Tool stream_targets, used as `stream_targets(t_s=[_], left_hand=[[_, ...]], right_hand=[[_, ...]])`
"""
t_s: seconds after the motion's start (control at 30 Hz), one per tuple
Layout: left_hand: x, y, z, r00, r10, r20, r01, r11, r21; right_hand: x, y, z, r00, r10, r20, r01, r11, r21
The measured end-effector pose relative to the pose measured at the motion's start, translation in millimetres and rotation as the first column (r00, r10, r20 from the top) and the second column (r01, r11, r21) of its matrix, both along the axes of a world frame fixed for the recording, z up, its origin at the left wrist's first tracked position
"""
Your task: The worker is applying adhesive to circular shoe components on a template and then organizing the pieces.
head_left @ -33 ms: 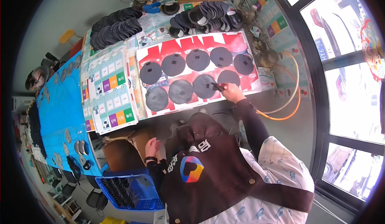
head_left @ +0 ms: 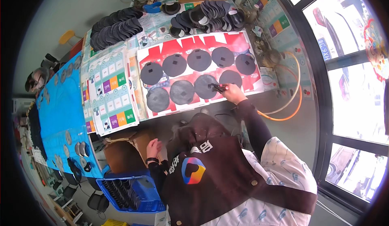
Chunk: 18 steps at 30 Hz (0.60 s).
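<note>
**Nine dark discs on red sheet**

Nine dark round discs (head_left: 204, 86) laid in two rows on a red sheet (head_left: 182, 47). Right hand (head_left: 231, 93) closed around a small black tool (head_left: 217, 88), tip on one lower-row disc. Left hand (head_left: 154, 148) at seven o'clock, fingers loosely curled, resting on a brown cardboard box (head_left: 123, 155); blue crate (head_left: 133, 193) just below.

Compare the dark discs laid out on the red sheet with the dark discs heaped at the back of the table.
The discs on the red sheet lie flat, spaced apart in two rows; the heaped discs overlap in curved stacks. The right hand holds a dark tool at one flat disc; no hand is near the heaped ones. Both are dark and round.
</note>
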State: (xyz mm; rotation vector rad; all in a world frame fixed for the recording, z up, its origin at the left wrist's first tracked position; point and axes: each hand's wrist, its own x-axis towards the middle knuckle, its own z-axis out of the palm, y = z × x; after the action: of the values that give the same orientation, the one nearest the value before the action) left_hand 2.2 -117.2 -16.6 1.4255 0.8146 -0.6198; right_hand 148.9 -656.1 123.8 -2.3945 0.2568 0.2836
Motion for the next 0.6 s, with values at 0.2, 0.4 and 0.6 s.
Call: stream_targets(t_s=[0.2,0.4,0.6], left_hand=[[19,-4,6,0.999,-0.028,0.023,0.029,0.999,-0.035],[32,1,13,0.998,-0.061,0.027,0.062,0.998,-0.009],[41,1,18,0.988,-0.149,0.037,0.149,0.989,0.005]], right_hand=[[-7,-9,-3,0.977,-0.202,0.073,0.203,0.979,-0.008],[-20,6,15,0.976,-0.152,-0.152,0.166,0.983,0.082],[-10,23,11,0.991,-0.108,-0.082,0.123,0.971,0.205]])
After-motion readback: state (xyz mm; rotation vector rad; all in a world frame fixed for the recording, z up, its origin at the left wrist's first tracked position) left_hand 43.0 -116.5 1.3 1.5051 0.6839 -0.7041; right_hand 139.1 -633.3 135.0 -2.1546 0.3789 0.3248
